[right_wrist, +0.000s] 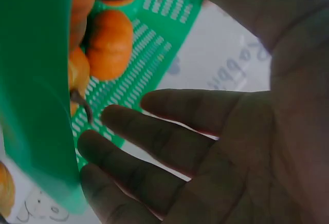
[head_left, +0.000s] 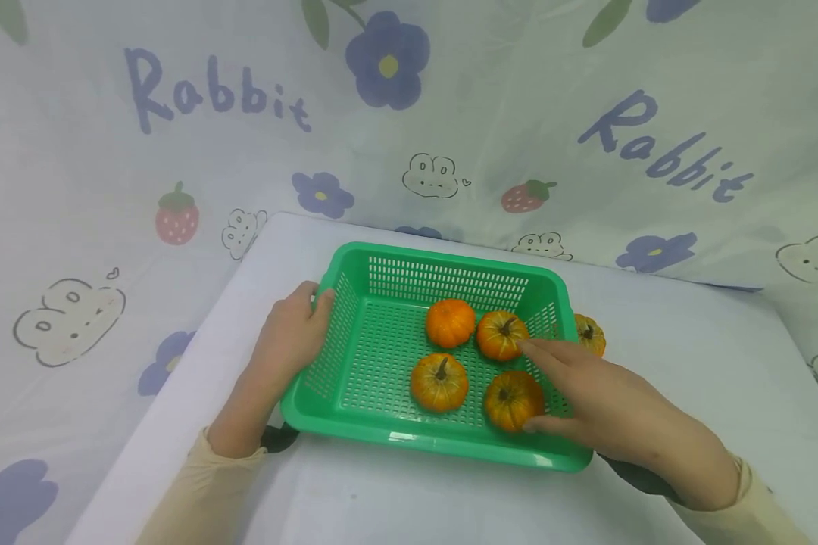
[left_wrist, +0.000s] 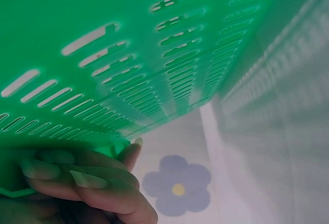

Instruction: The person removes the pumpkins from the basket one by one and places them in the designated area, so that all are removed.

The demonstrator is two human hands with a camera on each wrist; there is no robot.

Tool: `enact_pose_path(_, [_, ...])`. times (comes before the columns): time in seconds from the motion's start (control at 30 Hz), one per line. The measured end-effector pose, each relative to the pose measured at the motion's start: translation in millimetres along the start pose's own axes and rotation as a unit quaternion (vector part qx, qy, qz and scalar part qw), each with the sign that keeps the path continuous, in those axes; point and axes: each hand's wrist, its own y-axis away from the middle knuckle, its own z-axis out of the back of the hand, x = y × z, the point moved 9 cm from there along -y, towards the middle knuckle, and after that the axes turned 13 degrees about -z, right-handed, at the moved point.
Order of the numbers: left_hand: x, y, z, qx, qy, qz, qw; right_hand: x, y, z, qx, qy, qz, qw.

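A green plastic basket (head_left: 382,435) with slotted walls stands on the white table, with several small orange pumpkins (head_left: 439,382) in its middle and right side. My left hand (head_left: 291,333) grips its left rim, with the thumb on top and curled fingers (left_wrist: 110,185) below the rim in the left wrist view. Over the right rim is my right hand (head_left: 607,393), fingers spread and straight, with its fingertips close to the pumpkins on that side. The right wrist view shows its bare palm (right_wrist: 236,178), holding nothing; whether it touches the rim I cannot tell.
Another pumpkin (head_left: 589,335) lies outside the basket, beyond its right wall and partly hidden by it. The white table (head_left: 709,348) extends to the right. Behind it hangs a pale curtain (head_left: 491,98) printed with rabbits, flowers and strawberries.
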Motion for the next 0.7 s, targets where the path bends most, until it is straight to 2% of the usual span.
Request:
enact_pose_path(0.33, [0.2,0.5,0.1,0.001,0.000,0.000,1.0000,4.9,-7.5,-17.5,0.053,-0.003,-0.010,0.999])
enact_pose_path(0.7, [1.9,-0.2,-1.9,0.001,0.000,0.004,1.0000,5.9,-14.1,-29.2,0.096,0.005,0.011,0.995])
